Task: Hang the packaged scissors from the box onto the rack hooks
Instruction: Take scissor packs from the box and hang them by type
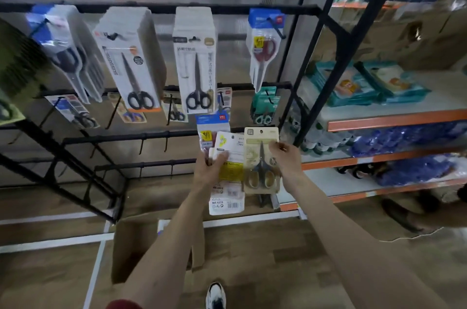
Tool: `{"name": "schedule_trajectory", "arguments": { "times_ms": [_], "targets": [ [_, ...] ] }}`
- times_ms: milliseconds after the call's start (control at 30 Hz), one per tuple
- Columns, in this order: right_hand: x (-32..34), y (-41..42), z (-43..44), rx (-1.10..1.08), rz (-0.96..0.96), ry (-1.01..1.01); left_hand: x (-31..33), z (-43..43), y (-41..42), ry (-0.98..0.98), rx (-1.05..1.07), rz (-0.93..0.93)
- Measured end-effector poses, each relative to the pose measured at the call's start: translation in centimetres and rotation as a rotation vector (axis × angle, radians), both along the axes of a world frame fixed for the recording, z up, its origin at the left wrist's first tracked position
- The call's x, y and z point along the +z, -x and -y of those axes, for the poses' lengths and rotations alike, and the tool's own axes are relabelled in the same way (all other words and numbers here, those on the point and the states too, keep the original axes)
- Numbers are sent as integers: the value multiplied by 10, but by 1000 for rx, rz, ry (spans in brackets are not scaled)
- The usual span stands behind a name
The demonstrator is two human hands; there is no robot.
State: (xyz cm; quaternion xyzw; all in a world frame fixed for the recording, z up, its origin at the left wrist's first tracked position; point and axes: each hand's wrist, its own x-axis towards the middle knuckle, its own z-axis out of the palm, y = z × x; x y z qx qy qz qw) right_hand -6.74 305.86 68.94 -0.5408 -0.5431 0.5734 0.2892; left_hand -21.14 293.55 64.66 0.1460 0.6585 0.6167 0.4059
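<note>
My left hand [211, 168] grips a fanned stack of scissor packs [227, 177], white and yellow backs toward me and a blue-topped pack behind. My right hand [285, 157] pinches a single beige scissors pack [261, 161] by its right edge, held upright just right of the stack. Both sit in front of the black rack [177, 9], below its filled upper hooks. Bare hooks [166, 143] stick out of the lower bars to the left. The cardboard box [151, 248] stands on the floor under my arms.
Hung scissor packs [195, 61] fill the top two rows. An orange-edged shelf unit [394, 119] with teal and blue goods stands to the right. A person's foot shows at the far right, my own shoe [215, 294] at the bottom.
</note>
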Motion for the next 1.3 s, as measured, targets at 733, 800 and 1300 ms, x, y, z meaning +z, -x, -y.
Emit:
{"name": "schedule_trajectory", "arguments": {
  "times_ms": [733,800,1300],
  "targets": [
    [-186,7,-92,55,196,-24,-167,-91,26,93,114,-10],
    [-209,7,-94,48,196,-25,-186,-96,29,86,152,7],
    [-339,73,-193,-76,209,31,-276,-171,65,-21,143,-156]
  ]
}}
